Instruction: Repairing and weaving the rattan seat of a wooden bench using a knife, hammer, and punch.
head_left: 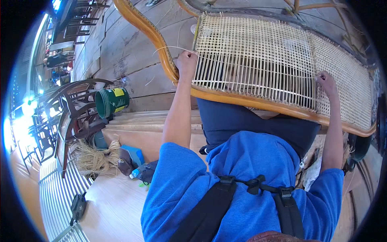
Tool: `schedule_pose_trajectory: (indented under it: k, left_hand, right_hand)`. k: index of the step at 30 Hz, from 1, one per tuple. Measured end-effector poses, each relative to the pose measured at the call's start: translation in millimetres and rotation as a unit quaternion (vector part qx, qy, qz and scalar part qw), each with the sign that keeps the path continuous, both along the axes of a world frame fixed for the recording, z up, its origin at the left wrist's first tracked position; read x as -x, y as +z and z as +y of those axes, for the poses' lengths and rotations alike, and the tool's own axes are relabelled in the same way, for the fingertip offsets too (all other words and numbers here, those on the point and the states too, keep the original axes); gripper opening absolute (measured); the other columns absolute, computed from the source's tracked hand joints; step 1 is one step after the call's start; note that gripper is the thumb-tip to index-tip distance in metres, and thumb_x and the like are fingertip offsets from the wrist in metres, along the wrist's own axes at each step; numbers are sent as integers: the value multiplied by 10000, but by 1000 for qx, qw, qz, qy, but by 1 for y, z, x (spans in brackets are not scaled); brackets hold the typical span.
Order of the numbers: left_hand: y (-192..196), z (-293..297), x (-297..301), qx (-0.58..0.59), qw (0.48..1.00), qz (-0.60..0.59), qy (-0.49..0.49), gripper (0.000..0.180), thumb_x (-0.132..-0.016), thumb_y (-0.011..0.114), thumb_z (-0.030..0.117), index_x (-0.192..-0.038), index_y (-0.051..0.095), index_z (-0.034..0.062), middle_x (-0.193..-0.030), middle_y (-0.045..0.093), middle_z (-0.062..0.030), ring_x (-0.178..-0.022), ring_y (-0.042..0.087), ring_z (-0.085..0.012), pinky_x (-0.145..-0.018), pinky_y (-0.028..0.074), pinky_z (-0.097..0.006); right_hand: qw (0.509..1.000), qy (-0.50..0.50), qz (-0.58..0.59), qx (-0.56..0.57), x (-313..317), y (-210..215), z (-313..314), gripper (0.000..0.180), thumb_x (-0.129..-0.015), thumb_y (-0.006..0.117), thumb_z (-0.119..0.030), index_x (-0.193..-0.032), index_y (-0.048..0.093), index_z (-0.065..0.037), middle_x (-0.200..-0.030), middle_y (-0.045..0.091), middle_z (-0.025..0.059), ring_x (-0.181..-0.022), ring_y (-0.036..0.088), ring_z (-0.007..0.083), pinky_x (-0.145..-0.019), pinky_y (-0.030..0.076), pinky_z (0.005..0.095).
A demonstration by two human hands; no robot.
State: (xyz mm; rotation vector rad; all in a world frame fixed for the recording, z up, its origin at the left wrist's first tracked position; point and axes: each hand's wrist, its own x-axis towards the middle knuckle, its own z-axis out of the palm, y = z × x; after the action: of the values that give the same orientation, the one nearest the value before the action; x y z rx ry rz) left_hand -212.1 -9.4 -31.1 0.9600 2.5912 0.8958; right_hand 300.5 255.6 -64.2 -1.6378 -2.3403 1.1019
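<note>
A wooden chair frame lies across my lap, with a woven cane panel stretched on it. The far part of the panel is closely woven. Nearer to me mostly lengthwise strands show, with gaps between them. My left hand is closed at the panel's left edge, pinching a thin cane strand whose free end arcs out to the left. Over the right part of the panel, beside the crosswise divider, my right hand is closed in a pinch. Whatever its fingertips hold is too small to make out.
A green bucket lies tipped at the left, near dark wooden chairs. A bundle of cane strands, a small bottle and a dark pouch lie on the left. Curved wooden frame parts stand beyond the panel.
</note>
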Motion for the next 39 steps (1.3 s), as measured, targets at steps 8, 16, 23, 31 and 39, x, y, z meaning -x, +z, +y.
schedule_pose_trajectory:
  k: [8, 16, 23, 31, 39]
  left_hand:
    - [-34, -5, 16, -137, 973, -129, 132, 184, -779, 646, 137, -802, 655, -45, -698, 652, -144, -613, 593, -211, -598, 455, -334]
    - [-20, 9, 19, 522, 748, 391, -120, 229, -878, 478, 197, -886, 707, 205, -920, 692, -27, -895, 660, -188, -650, 491, -306]
    - [-3, 0, -8, -79, 977, -155, 127, 202, -829, 437, 87, -907, 608, 12, -800, 618, -73, -708, 591, -196, -636, 501, -306]
    - [-28, -4, 22, -4, 989, -60, 136, 247, -857, 443, 131, -880, 634, -24, -844, 654, -164, -757, 631, -262, -669, 505, -378]
    - [-26, -5, 21, -28, 969, -112, 217, 265, -866, 402, 116, -828, 628, -17, -823, 645, -148, -698, 621, -249, -618, 498, -376]
  right_hand:
    - [996, -15, -62, -55, 5, -6, -4, 274, -813, 620, -299, -879, 614, -34, -785, 636, 150, -728, 607, 279, -688, 456, 377]
    - [997, -45, 5, -63, 2, -15, -2, 299, -740, 663, -309, -827, 650, -24, -752, 630, 147, -687, 598, 258, -651, 470, 383]
    - [996, -62, -47, -41, 12, 9, -11, 279, -744, 683, -361, -858, 672, -106, -825, 655, 108, -800, 630, 262, -732, 489, 387]
    - [996, -72, -48, -23, 12, 11, -10, 293, -727, 715, -381, -815, 677, -104, -801, 659, 85, -751, 631, 243, -706, 495, 379]
    - [996, -68, 41, -31, 5, -2, 0, 216, -757, 700, -252, -770, 652, -42, -609, 583, 59, -548, 503, 144, -552, 427, 317]
